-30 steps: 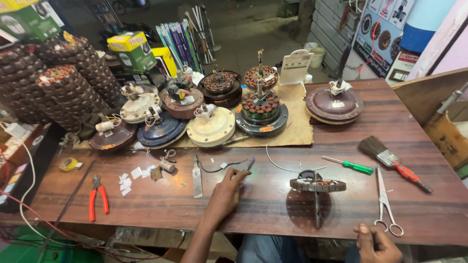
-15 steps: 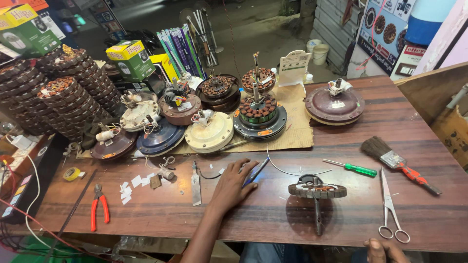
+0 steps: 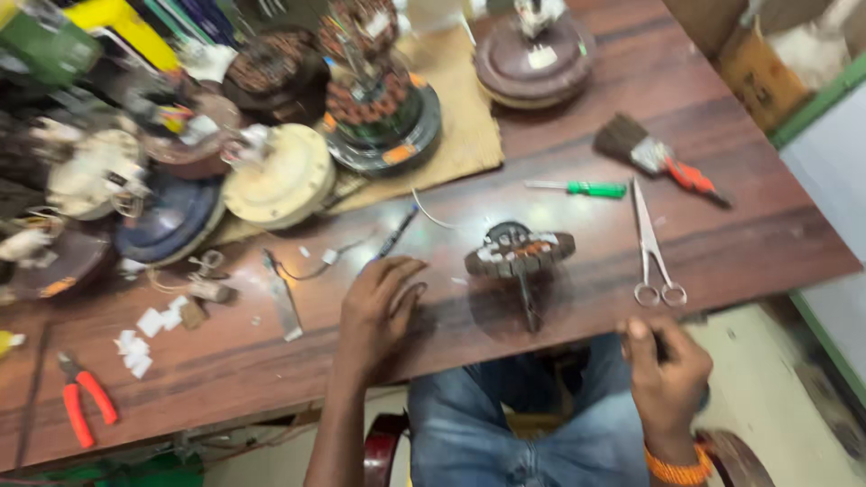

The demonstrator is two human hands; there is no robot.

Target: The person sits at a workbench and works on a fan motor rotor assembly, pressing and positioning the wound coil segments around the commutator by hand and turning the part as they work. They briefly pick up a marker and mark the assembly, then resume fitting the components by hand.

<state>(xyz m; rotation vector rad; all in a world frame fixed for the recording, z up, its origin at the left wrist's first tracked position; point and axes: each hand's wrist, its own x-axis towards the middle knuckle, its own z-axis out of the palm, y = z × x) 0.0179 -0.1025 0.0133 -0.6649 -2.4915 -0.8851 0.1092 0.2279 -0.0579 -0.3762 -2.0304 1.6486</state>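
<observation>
Left hand (image 3: 379, 302) is flat on the bench (image 3: 577, 135) near its front edge, fingers curled loosely, knuckles down on the wood, and I can't tell whether anything is pinched beneath them. Just beyond its fingertips lies a dark pen-like tool (image 3: 397, 233), apart from the hand. Right hand (image 3: 666, 372) hangs below the front edge, over the lap, fingers closed round something small and dark (too blurred to name). Between the two hands, close to the front edge, sits the wound motor core (image 3: 520, 252), propped on its shaft (image 3: 529, 302), touched by neither hand. Toward the right edge lie scissors (image 3: 651, 243), a green screwdriver (image 3: 582, 188) and a paintbrush (image 3: 654, 158); motor housings (image 3: 280, 176) crowd the back left, red pliers (image 3: 86, 401) rest at the front left corner. The risk, as I judge it: that core balances on a thin shaft near the edge, so a nudge from either wrist could tip it or roll it off, and loose wire (image 3: 311, 269) by the left hand could snag and drag small parts.
</observation>
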